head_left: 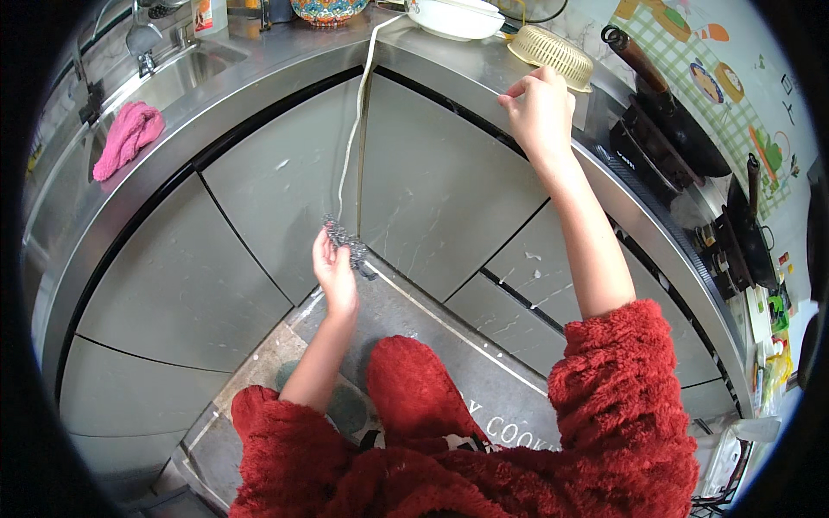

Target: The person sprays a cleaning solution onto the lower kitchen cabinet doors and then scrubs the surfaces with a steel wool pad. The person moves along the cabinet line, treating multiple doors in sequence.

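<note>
A grey steel-wool scourer (pixel 350 243) lies in my left hand (pixel 335 269), gripped between thumb and fingers in front of the cabinet doors. Behind it a white cord (pixel 355 123) hangs from the countertop, its lower end hidden by the scourer. My right hand (pixel 543 107) is raised at the counter's front edge, thumb and bent fingers drawn together. Whether anything small is pinched there cannot be made out. Just beyond those fingers, a cream slotted plastic basket (pixel 552 55) rests upside down on the steel countertop (pixel 447 55).
A pink cloth (pixel 129 139) drapes over the front of the sink (pixel 188 71). White bowls (pixel 456 19) and a patterned bowl (pixel 329 10) stand at the back corner. On the right, a gas stove (pixel 647 152) carries dark pans (pixel 690 129). A grey floor mat (pixel 447 362) lies underfoot.
</note>
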The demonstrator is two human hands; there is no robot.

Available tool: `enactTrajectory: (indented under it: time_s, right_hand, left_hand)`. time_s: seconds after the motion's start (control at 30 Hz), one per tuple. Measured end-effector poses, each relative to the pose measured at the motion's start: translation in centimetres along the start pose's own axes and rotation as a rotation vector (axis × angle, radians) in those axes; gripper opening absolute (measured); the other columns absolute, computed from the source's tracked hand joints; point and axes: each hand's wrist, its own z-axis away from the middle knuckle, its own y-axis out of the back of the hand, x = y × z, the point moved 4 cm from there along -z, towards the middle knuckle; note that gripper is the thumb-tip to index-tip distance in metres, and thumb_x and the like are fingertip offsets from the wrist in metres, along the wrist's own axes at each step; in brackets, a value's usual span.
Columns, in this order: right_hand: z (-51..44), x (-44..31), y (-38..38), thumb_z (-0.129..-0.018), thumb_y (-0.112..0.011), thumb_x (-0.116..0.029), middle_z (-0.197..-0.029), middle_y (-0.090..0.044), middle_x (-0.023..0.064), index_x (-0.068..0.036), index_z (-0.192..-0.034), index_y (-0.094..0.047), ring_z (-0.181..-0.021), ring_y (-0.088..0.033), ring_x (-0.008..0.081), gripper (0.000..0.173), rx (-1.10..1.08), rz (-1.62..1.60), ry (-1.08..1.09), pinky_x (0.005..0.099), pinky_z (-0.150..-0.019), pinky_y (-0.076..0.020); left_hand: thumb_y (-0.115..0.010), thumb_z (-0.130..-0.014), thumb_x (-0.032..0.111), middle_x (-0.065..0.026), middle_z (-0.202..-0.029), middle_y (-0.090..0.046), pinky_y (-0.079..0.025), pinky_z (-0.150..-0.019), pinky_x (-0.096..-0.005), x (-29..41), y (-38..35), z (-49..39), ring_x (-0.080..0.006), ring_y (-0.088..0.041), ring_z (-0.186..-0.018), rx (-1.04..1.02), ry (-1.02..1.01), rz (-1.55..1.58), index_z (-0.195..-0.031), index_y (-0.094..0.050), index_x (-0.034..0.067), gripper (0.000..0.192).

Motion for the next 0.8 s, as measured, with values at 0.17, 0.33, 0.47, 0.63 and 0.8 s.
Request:
enactTrajectory:
  time_s: [0.17,0.33,0.47,0.63,0.8]
  right_hand:
    - [4.1,-1.7,0.3,-0.071,-0.071,-0.004,-0.095,-0.056,0.0105,-0.004,-0.078,-0.059,-0.092,-0.053,0.0283,0.014,0.274,-0.082,0.265,0.0419,-0.079,-0.0405]
    - [18.7,-3.7,-4.2,-0.069,-0.066,0.004,-0.095,-0.055,0.0165,-0.003,-0.080,-0.054,-0.089,-0.052,0.0334,0.018,-0.028,-0.363,0.277,0.0435,-0.075,-0.0410]
    - [30.3,-3.7,-11.1,-0.068,-0.072,0.000,-0.087,-0.055,0.0138,-0.001,-0.069,-0.058,-0.085,-0.053,0.0320,0.014,-0.447,-0.443,0.007,0.0427,-0.076,-0.0451]
    - [38.4,-5.5,-19.7,-0.074,-0.077,-0.019,-0.086,-0.062,0.0144,-0.007,-0.071,-0.073,-0.094,-0.060,0.0340,0.013,-1.125,-0.244,-0.051,0.0429,-0.079,-0.0498]
    - [35.9,-9.4,-23.2,-0.072,-0.080,-0.030,-0.094,-0.058,0.0162,-0.005,-0.083,-0.070,-0.100,-0.058,0.0339,0.029,-0.838,-0.415,0.171,0.0441,-0.085,-0.0477]
  left_hand:
    - [-0.044,-0.087,-0.010,-0.0140,-0.139,-0.046,-0.037,-0.106,-0.0314,1.4,4.3,-1.3,-0.0204,-0.046,-0.127,0.008,-0.003,-0.101,-0.136,-0.039,-0.005,0.050]
    - [-0.044,-0.087,-0.011,-0.0122,-0.134,-0.049,-0.038,-0.105,-0.0303,4.0,7.8,-1.1,-0.0186,-0.049,-0.123,0.020,0.008,-0.189,-0.136,-0.040,-0.005,0.049]
    - [-0.044,-0.087,-0.010,-0.0113,-0.133,-0.050,-0.038,-0.105,-0.0304,5.8,10.0,0.3,-0.0181,-0.050,-0.121,0.083,0.005,-0.220,-0.136,-0.041,-0.005,0.049]
    - [-0.045,-0.089,-0.006,-0.0145,-0.136,-0.048,-0.037,-0.106,-0.0320,7.9,13.3,2.8,-0.0203,-0.047,-0.126,0.244,0.026,-0.287,-0.136,-0.039,-0.006,0.048]
    - [-0.049,-0.090,-0.001,-0.0130,-0.132,-0.051,-0.038,-0.105,-0.0319,9.8,16.5,6.1,-0.0195,-0.049,-0.122,0.384,0.047,-0.222,-0.136,-0.040,-0.004,0.048]
